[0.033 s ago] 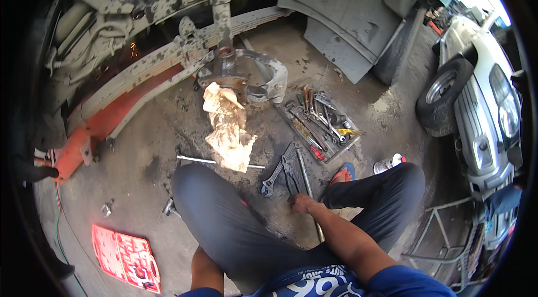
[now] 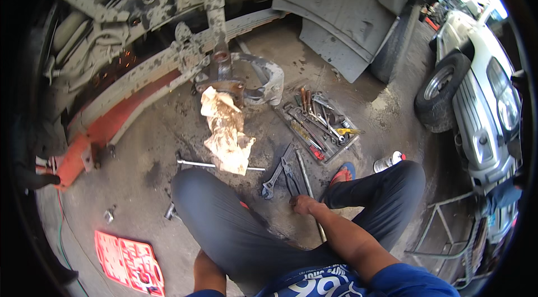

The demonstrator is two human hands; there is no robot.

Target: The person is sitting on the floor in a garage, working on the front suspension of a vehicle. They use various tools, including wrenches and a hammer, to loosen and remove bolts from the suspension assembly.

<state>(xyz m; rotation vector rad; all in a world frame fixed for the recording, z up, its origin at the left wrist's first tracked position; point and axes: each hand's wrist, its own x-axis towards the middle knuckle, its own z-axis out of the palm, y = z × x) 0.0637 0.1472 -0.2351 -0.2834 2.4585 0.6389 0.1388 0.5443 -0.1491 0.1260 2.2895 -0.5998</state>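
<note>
My right hand (image 2: 303, 204) hangs low between my knees with its fingers curled; anything inside them is hidden. Just beyond the fingertips are the handles of dark pliers (image 2: 290, 177) on the floor. A long metal bar (image 2: 304, 169) passes behind that hand. An adjustable wrench (image 2: 271, 183) lies left of the pliers. My left forearm (image 2: 209, 270) shows beside my left thigh, but its hand is hidden. Ahead, a stained cloth (image 2: 227, 137) drapes down from a rusty hub part (image 2: 227, 85). A steel T-bar (image 2: 196, 163) lies beyond my left knee, partly behind the cloth.
Right of the pliers, a tray (image 2: 329, 158) holds several wrenches and screwdrivers. A spray can (image 2: 388, 162) lies by my right knee. At lower left sits an open red tool case (image 2: 130, 262). A greyish vehicle frame (image 2: 148, 91) spans the back; a white vehicle (image 2: 482, 112) stands right.
The view has shifted very slightly. Sparks under the vehicle frame look different. My right hand and the tools keep their places.
</note>
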